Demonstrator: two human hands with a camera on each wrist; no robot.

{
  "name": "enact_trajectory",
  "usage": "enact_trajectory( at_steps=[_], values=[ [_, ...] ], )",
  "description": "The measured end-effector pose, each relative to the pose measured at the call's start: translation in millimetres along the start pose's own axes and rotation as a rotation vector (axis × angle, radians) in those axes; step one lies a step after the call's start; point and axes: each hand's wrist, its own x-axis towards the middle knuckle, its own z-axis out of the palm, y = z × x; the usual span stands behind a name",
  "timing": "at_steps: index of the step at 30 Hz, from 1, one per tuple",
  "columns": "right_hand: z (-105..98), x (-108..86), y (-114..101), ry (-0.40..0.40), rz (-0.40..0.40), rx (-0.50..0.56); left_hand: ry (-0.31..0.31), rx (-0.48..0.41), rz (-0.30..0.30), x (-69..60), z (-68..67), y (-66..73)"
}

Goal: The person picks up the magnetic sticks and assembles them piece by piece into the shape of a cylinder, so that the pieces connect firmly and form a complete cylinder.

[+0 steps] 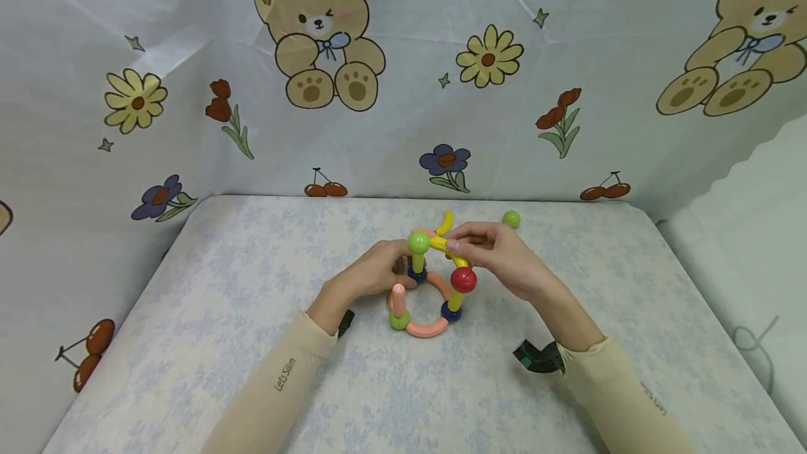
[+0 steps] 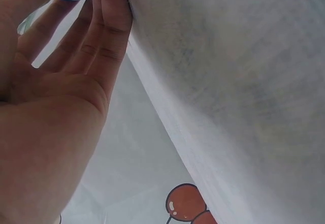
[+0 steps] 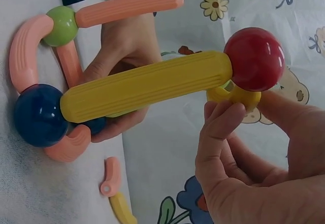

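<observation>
Pink curved rods (image 1: 427, 329) and balls form a ring on the table. From its blue balls, the right one (image 1: 450, 312) and the far one (image 1: 417, 274), rise yellow straight rods (image 3: 147, 86), topped by a red ball (image 1: 464, 279) and a light green ball (image 1: 419, 242). A pink rod (image 1: 398, 300) stands on the near green ball (image 1: 398, 319), its top bare. My right hand (image 1: 513, 258) pinches a yellow curved rod (image 1: 438, 244) spanning the red and upper green balls. My left hand (image 1: 377, 270) grips around the far blue ball, partly hidden by its fingers.
Behind the ring lie a loose yellow curved rod (image 1: 446, 222) and a pink rod (image 3: 112, 176). A green ball (image 1: 511, 218) sits beyond my right hand. A patterned cloth (image 1: 403, 125) hangs along the table's back edge.
</observation>
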Motion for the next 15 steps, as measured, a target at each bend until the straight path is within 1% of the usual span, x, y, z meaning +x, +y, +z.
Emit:
enact_trajectory(
  at_steps=[4,11,15],
  values=[
    [-0.7,1.4,-1.8,0.014,0.010,-0.002,-0.002,-0.015,-0.003,1.8,-1.9,0.9],
    [0.2,2.5,-0.6,0.009,-0.012,0.023,-0.005,-0.046,0.011,2.3,-3.0,1.3],
    [1.3,2.3,0.6,0.018,-0.010,0.039,-0.019,-0.043,-0.002,1.1,-3.3,3.1]
  ],
)
